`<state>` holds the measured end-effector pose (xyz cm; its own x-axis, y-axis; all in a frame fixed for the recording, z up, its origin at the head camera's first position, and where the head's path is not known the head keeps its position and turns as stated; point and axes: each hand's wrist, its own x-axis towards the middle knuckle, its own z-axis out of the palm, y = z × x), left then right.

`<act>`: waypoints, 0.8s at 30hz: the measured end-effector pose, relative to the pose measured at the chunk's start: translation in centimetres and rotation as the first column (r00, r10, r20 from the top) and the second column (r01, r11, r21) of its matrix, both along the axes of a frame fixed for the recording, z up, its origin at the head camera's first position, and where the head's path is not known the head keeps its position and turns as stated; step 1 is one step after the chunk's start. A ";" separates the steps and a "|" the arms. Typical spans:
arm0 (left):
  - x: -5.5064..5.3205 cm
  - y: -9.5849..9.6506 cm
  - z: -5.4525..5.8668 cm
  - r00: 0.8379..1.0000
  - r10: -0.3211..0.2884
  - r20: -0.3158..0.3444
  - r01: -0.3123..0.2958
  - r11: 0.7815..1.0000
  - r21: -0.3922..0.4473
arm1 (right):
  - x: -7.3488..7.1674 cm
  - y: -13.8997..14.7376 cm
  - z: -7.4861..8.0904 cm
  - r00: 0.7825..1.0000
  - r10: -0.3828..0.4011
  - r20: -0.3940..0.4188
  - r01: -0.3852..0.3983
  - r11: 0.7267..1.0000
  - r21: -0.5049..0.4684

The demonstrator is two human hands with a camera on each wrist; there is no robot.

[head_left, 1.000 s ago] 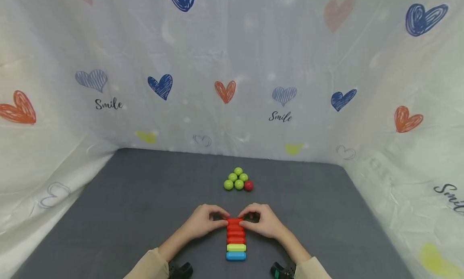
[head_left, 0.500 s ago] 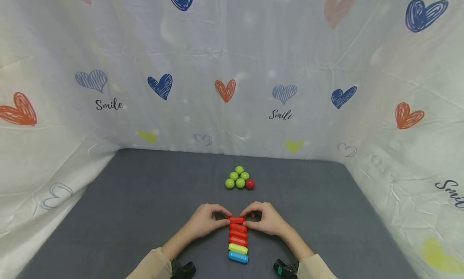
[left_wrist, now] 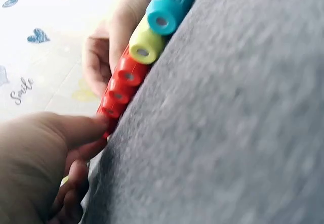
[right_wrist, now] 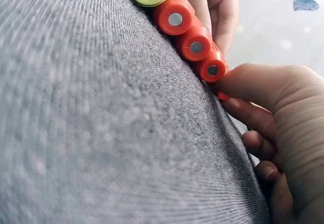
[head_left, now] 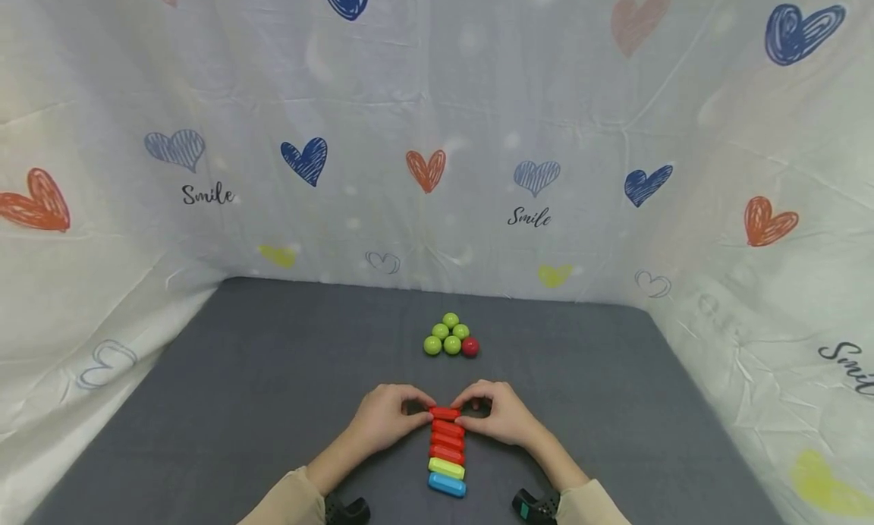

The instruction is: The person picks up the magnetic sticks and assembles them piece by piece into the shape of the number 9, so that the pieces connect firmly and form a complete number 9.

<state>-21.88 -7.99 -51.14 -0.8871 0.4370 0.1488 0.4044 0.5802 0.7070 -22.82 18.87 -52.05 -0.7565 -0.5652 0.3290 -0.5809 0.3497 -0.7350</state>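
Note:
Magnetic sticks with metal discs in their ends lie side by side in a row on the grey table. The blue stick (head_left: 447, 485) is nearest the body, followed by the yellow-green stick (head_left: 447, 468) and several red sticks (head_left: 447, 455). Both hands pinch the farthest red stick (head_left: 445, 413) between thumb and fingers: my left hand (head_left: 384, 415) at its left end, my right hand (head_left: 501, 415) at its right end. That stick lies at a slight angle to its neighbour. In the right wrist view the right thumb mostly covers it, beside another red stick (right_wrist: 212, 69).
Beyond the hands, green balls (head_left: 452, 345) and one red ball (head_left: 470, 347) form a triangle on the grey table (head_left: 307, 343). A white curtain (head_left: 478, 115) with printed hearts surrounds the table. Dark wrist devices (head_left: 536, 504) sit at both wrists.
The farthest red stick has come slightly apart from its neighbour, at an angle. The other sticks have turned a little, their right ends swinging toward the body. Both hands keep their pinch.

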 end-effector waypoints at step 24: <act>-4.2 1.6 -0.6 0.995 0.094 -0.023 -0.091 0.990 0.107 | -3.7 -0.7 0.1 0.979 -0.202 0.015 0.202 0.979 0.032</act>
